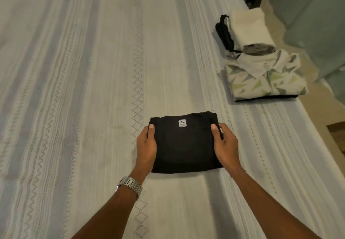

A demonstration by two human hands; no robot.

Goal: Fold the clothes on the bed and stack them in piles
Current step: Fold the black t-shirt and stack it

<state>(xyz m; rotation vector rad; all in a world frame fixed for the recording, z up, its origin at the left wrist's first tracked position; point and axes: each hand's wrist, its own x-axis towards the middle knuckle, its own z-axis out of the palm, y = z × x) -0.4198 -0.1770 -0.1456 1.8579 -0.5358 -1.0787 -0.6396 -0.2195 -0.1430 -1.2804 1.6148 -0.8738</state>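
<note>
Folded black shirt [183,145] on striped bed [74,70], left hand [146,148] and right hand [225,144] gripping its sides, thumbs on top, folded piles [261,70] nearby

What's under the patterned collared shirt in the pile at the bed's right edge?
A black garment shows as a thin dark edge beneath the patterned shirt; the rest is covered.

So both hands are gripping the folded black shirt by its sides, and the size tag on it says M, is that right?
Not quite. The head view shows the tag reads XL, not M. The rest holds: left hand and right hand grip the folded black shirt by its sides.
</note>
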